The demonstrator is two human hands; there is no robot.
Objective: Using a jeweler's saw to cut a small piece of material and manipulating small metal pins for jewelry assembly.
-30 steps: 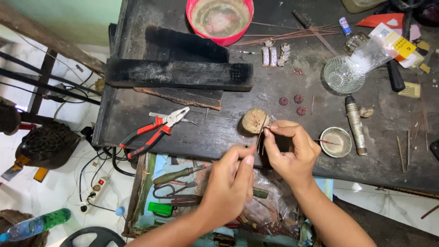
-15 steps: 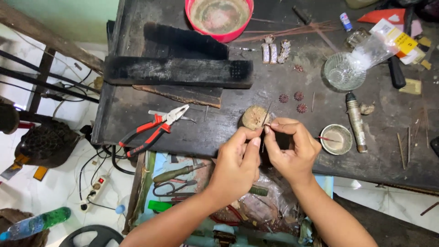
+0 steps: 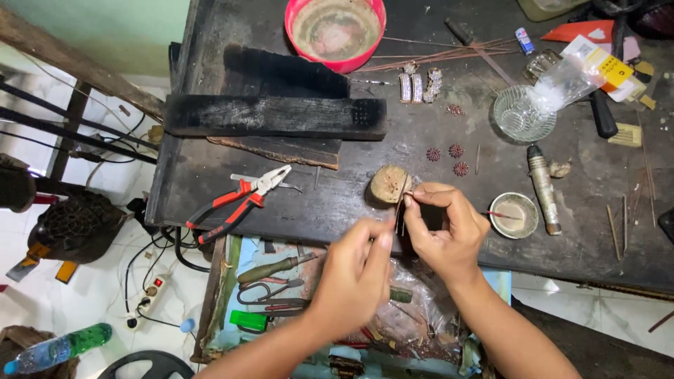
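Pinching a thin dark piece over the near edge of the workbench (image 3: 210,189), the left hand (image 3: 354,277) and the right hand (image 3: 446,231) meet fingertip to fingertip; both sets of fingers are closed on the small metal strip (image 3: 400,217), though it is too slight to say which hand bears it. It sits just before a round wooden block (image 3: 387,186) at the bench edge. By the look of it, fine fitting or bending is in hand, and the next move would call for a steady grip and small, exact pressure. Beside the right hand stands a small round dish (image 3: 516,216), with a metal cylinder tool (image 3: 543,188) next to it. Red-handled pliers (image 3: 239,202) lie to the left. Farther back, three small red ornaments (image 3: 449,158), a clear glass bowl (image 3: 523,112) and, at the far edge, a pink bowl (image 3: 335,31)
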